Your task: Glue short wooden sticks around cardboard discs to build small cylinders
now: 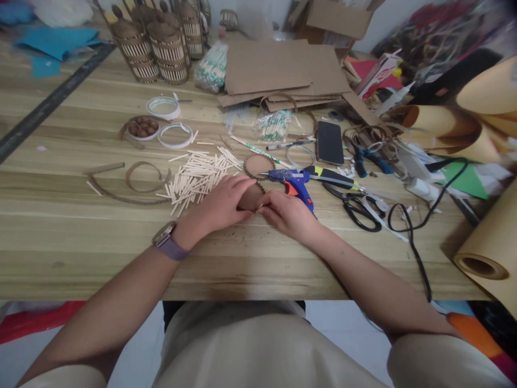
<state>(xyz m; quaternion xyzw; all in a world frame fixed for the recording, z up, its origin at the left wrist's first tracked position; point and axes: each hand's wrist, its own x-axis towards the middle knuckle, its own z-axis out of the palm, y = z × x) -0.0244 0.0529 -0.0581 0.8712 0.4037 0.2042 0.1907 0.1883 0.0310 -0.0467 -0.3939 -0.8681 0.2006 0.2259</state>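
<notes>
My left hand (225, 203) curves round a brown cardboard disc (250, 197), with its thumb along the near edge and its fingers at the far side. Thumb and forefinger of my right hand (287, 213) are pinched together at the disc's right rim; whatever is between them is too small to make out. Just beyond lies a second cardboard disc (258, 166) with a dark twisted edging. A blue hot glue gun (298, 180) rests beside my right hand, nozzle pointing left. Against my left hand spreads a heap of short wooden sticks (197, 175).
Black scissors (357, 210), a utility knife (331, 177), a phone (330, 142) and a black cord (412, 237) lie to the right. Cardboard sheets (274, 67) and woven stick lanterns (167, 51) stand at the back. Tape rolls (175, 136) sit left of centre.
</notes>
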